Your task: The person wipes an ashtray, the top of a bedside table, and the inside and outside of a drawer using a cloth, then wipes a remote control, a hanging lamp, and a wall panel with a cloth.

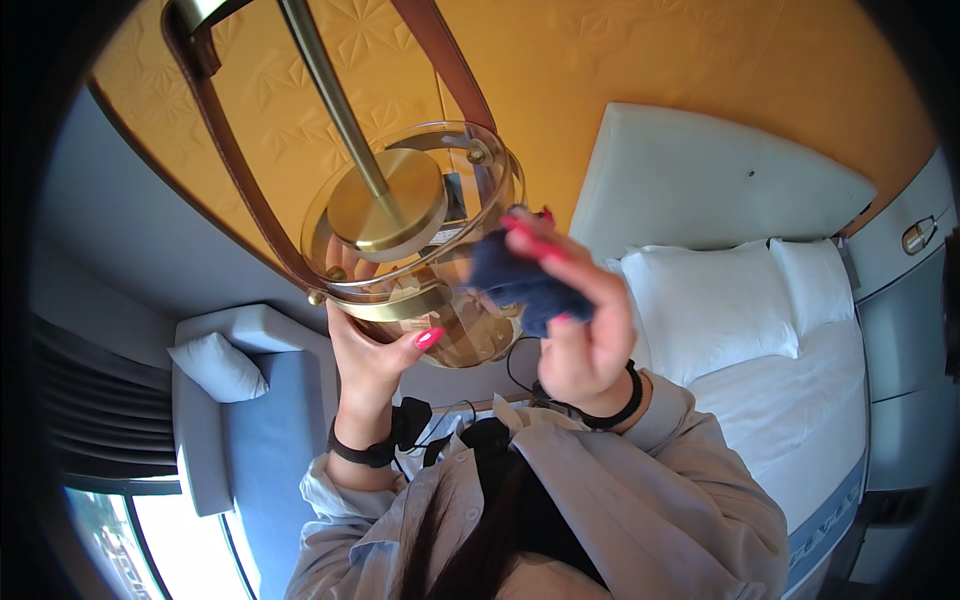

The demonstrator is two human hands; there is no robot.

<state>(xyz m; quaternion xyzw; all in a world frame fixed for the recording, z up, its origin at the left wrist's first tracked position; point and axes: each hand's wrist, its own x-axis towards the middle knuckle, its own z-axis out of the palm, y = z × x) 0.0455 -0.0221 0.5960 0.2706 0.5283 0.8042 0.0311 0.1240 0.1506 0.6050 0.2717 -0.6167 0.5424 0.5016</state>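
Note:
A hanging lamp with a clear glass shade point(480, 322), a brass rod point(330, 90) and brown leather straps point(225, 150) fills the upper left. Inside the glass sits a round brass disc point(386, 199) at the rod's lower end. My left hand point(375, 345) grips the shade from its left side, the thumb over the front below a brass band and the other fingers seen through the glass. A dark blue cloth point(525, 281) is bunched in my right hand point(589, 330), at the right side of the glass. That hand is somewhat blurred.
To the right stands a bed with white pillows point(709, 307) and a pale padded headboard point(720, 180) against an orange wall point(675, 60). A blue-grey sofa point(274, 420) with a white cushion point(217, 367) is at the left, near a dark curtain point(105, 397). A thin black cable point(510, 364) hangs below the lamp.

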